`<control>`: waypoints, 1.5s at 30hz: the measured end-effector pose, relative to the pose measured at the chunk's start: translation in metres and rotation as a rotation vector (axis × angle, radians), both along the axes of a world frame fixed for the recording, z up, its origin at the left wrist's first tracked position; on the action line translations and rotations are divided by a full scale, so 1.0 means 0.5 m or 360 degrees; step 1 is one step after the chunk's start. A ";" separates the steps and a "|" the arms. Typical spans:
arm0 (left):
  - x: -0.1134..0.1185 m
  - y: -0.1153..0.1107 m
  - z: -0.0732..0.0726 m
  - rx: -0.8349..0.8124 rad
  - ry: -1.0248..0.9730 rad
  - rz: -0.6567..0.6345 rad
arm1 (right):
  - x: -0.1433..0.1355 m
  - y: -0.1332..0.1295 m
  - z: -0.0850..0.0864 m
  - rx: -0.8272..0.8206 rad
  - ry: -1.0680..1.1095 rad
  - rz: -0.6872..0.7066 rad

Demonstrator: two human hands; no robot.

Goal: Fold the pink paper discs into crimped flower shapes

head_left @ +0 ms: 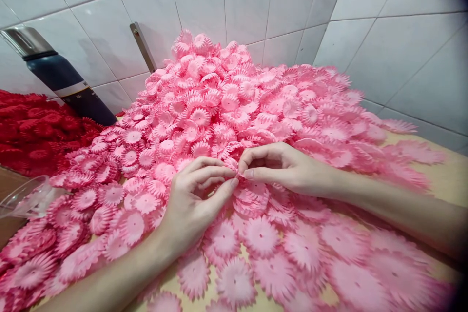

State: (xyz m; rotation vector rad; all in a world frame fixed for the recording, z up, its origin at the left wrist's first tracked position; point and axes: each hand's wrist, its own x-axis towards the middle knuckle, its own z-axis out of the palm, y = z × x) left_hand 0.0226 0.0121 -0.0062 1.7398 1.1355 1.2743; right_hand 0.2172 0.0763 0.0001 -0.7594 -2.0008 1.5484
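My left hand [199, 197] and my right hand [281, 168] meet fingertip to fingertip over a heap of pink fabric flower petals [234, 102]. Thumb and index finger of each hand are pinched together. Between them is something small and pinkish, mostly covered by the fingers, and I cannot make out what it is. Just below the fingertips lies a stack of pink petal discs [252, 200]. Flat, fringed discs with a small centre hole, such as a pale pink petal disc [261, 236], spread over the table in front of my wrists.
A dark blue bottle [73, 83] with a steel cap leans in view at the left. Red petals [36, 126] are heaped beside it. A clear plastic cup [27, 200] lies at the left edge. Behind stand a metal strip [142, 48] and the tiled wall [248, 0].
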 end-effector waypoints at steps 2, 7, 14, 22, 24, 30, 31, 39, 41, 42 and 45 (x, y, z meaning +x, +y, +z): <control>-0.001 -0.001 0.000 0.0041 0.0071 -0.0005 | -0.001 -0.001 -0.001 -0.0020 -0.0012 -0.0060; -0.001 -0.002 0.007 0.0136 0.0177 0.0041 | 0.001 -0.003 -0.005 -0.0030 0.0007 -0.0104; 0.001 0.000 0.009 0.0139 0.0178 0.0042 | 0.001 -0.002 -0.012 -0.0066 0.0006 -0.0053; 0.004 -0.003 0.012 0.0104 0.0197 0.0083 | 0.002 0.001 -0.005 0.0027 0.0051 -0.0020; 0.003 -0.003 0.012 0.0120 0.0214 0.0106 | 0.003 0.002 -0.007 0.0061 0.0044 -0.0033; 0.000 -0.002 0.007 0.0121 0.0222 0.0086 | 0.005 0.004 -0.011 0.0033 0.0100 -0.0058; 0.000 -0.002 0.007 0.0117 0.0221 0.0083 | 0.006 0.004 -0.011 0.0020 0.0114 -0.0055; 0.001 -0.002 0.008 0.0126 0.0236 0.0095 | 0.006 0.007 -0.013 0.0034 0.0111 0.0028; 0.002 -0.002 0.009 0.0123 0.0241 0.0098 | 0.007 0.008 -0.013 0.0077 0.0088 0.0063; 0.002 -0.003 0.009 0.0121 0.0247 0.0100 | 0.007 0.008 -0.014 0.0105 0.0077 0.0072; 0.003 -0.003 0.012 0.0123 0.0248 0.0093 | 0.008 0.008 -0.014 0.0149 0.0061 0.0086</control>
